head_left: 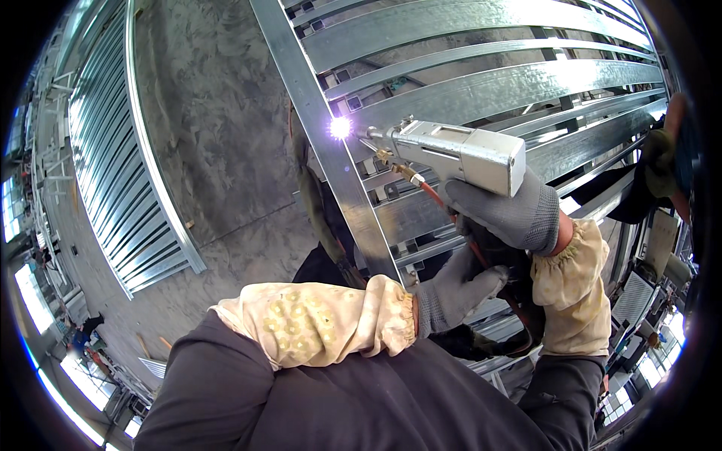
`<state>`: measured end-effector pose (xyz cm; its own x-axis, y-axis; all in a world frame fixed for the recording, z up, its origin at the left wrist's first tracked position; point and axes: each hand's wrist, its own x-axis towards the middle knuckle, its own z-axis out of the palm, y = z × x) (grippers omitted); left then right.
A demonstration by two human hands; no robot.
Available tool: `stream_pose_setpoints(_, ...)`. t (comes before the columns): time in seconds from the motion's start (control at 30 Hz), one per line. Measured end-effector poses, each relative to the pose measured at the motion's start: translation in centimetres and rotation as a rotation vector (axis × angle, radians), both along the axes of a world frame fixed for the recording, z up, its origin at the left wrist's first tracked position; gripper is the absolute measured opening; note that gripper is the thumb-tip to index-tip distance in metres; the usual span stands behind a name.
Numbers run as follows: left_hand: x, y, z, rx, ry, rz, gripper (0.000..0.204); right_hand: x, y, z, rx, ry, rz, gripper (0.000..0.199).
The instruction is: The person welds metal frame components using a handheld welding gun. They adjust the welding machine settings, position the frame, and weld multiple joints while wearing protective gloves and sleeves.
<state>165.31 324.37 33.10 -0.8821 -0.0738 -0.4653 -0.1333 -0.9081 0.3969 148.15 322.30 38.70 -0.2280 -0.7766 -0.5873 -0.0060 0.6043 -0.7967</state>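
My right hand (pixel 505 213), in a grey knit glove, is wrapped around the grip of a silver, box-bodied welding gun (pixel 455 150). Its nozzle points left at a slatted metal frame, where a bright violet-white spark (pixel 341 128) glows on the long side rail (pixel 320 113). Brass fittings and a red hose (pixel 434 195) run from the gun down past the grip. Below it, my left hand (pixel 460 292), also gloved, is closed around the hose near the rail's lower end; part of its fingers is hidden. Cream floral sleeve covers (pixel 323 319) wrap both forearms.
Galvanized slats (pixel 466 90) stretch right from the side rail, with gaps between them. A second slatted panel (pixel 128 165) lies on the grey concrete floor (pixel 226 120) at left. Dark cloth and cables hang beneath the frame. Part of another person (pixel 669 158) shows at far right.
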Motion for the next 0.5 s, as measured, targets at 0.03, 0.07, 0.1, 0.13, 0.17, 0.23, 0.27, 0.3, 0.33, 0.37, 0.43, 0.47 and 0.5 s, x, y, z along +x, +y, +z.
stream_pose_setpoints(0.03,-0.1,0.0,0.1,0.006,0.006,0.005,0.043,0.0,0.1,0.0,0.012,0.005,-0.004,0.038)
stream_pose_setpoints(0.07,-0.2,-0.1,0.2,0.011,0.011,0.01,0.044,0.0,0.2,0.0,0.032,-0.014,-0.015,0.038)
stream_pose_setpoints(0.1,-0.2,-0.3,0.4,0.02,-0.002,-0.026,0.044,-0.1,0.3,0.0,0.053,-0.032,-0.026,0.038)
stream_pose_setpoints(0.13,-0.1,-0.7,0.6,0.029,-0.015,-0.062,0.045,-0.2,0.5,0.1,0.081,-0.071,-0.044,0.038)
stream_pose_setpoints(0.17,0.0,-1.1,0.8,0.037,-0.028,-0.097,0.046,-0.2,0.5,0.1,0.109,-0.111,-0.06,0.037)
stream_pose_setpoints(0.23,-0.3,-0.8,0.0,0.03,0.091,-0.114,0.048,-0.3,1.4,-0.1,0.025,-0.106,-0.122,0.036)
stream_pose_setpoints(0.27,-0.4,-0.8,-0.2,0.028,0.151,-0.124,0.049,-0.1,1.8,-0.1,-0.016,-0.103,-0.154,0.036)
stream_pose_setpoints(0.3,-0.4,-0.8,-0.1,0.007,0.139,-0.143,0.051,-0.2,1.7,0.7,0.048,-0.218,-0.21,0.035)
stream_pose_setpoints(0.33,-0.3,-0.8,-0.1,0.02,0.142,-0.15,0.052,-0.1,1.9,0.4,0.021,-0.197,-0.218,0.035)
stream_pose_setpoints(0.37,-0.4,-0.8,0.0,0.033,0.148,-0.16,0.052,-0.1,2.4,-0.1,-0.008,-0.173,-0.228,0.034)
stream_pose_setpoints(0.43,-0.5,-0.8,0.4,0.047,0.158,-0.197,0.053,0.1,2.9,0.1,-0.034,-0.173,-0.281,0.033)
stream_pose_setpoints(0.47,-0.6,-1.2,0.8,0.047,0.163,-0.223,0.053,0.2,2.9,0.7,-0.033,-0.198,-0.32,0.033)
stream_pose_setpoints(0.5,-0.5,-1.4,1.1,0.048,0.168,-0.249,0.053,0.3,2.9,1.3,-0.033,-0.223,-0.361,0.033)
